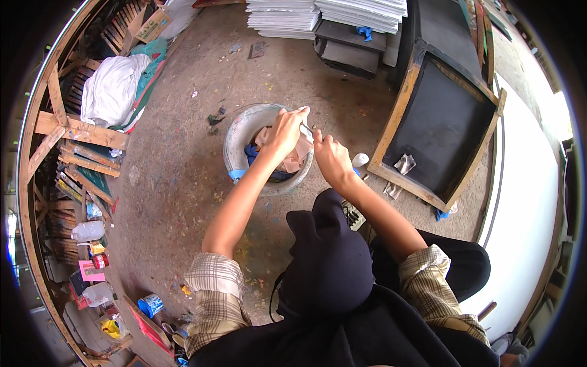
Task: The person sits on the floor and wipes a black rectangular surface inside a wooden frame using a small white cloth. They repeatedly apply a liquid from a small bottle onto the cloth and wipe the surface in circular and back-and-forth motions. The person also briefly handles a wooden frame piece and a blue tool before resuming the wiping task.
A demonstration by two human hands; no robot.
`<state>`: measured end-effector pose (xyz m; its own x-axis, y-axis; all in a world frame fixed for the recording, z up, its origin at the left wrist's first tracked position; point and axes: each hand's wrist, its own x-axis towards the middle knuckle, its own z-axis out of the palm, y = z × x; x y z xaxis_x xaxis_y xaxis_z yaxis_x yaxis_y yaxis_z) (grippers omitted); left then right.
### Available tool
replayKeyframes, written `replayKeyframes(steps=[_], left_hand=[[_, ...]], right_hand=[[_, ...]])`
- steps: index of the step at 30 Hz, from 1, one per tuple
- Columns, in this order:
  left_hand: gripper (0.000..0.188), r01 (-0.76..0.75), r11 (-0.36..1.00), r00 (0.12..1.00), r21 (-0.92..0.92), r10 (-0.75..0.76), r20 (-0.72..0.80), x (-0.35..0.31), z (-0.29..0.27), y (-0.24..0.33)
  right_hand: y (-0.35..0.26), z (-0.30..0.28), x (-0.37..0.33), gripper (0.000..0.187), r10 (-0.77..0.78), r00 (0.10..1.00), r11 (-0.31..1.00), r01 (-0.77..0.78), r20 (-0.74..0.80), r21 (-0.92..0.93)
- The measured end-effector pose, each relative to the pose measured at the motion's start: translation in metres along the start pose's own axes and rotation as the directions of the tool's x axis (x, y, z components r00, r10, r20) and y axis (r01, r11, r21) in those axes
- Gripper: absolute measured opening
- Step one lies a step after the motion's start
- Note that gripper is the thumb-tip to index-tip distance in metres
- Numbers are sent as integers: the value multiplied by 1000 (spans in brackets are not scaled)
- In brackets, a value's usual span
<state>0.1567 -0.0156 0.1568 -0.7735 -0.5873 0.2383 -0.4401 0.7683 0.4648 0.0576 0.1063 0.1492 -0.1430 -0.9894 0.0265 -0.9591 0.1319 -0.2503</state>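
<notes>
Both hands are held over a round grey tub [235, 150] standing on the floor. My left hand [285, 131] is closed above the tub's middle, with a bit of something white at its fingertips. My right hand [332, 160] is closed just right of the tub's rim. A thin dark rod-like piece [307, 129] runs between the two hands; its kind and full length are hidden by my fingers. Inside the tub lie crumpled pinkish cloths [295, 160] and some dark blue material [251, 153].
A wooden-framed black screen [440, 122] leans at the right, a crumpled scrap on it. By it sits a small white bottle [360, 159]. Stacks of white sheets [361, 13] stand at the back. Wooden racks [79, 131] line the left, near a blue-white can [150, 304].
</notes>
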Motion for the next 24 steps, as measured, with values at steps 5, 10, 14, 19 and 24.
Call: replayKeyframes(steps=[5, 10, 14, 19, 24], left_hand=[[34, 29, 995, 1000, -98, -30, -10, -3, 6, 14], [36, 76, 996, 997, -43, -77, -21, 1, 0, 13], [49, 100, 995, 994, 4, -100, -46, -2, 2, -4], [36, 112, 991, 994, -68, -111, 18, 0, 6, 33], [45, 143, 989, 987, -21, -144, -69, 2, 14, 3]], right_hand=[[3, 4, 3, 38, 16, 999, 1000, -16, -31, -14], [-1, 5, 12, 38, 12, 999, 1000, -12, -33, -1], [-5, 1, 2, 36, 0, 999, 1000, 0, -38, -14], [9, 11, 14, 31, 31, 998, 998, -33, -49, -57], [11, 20, 14, 25, 53, 998, 998, -52, -32, 19]])
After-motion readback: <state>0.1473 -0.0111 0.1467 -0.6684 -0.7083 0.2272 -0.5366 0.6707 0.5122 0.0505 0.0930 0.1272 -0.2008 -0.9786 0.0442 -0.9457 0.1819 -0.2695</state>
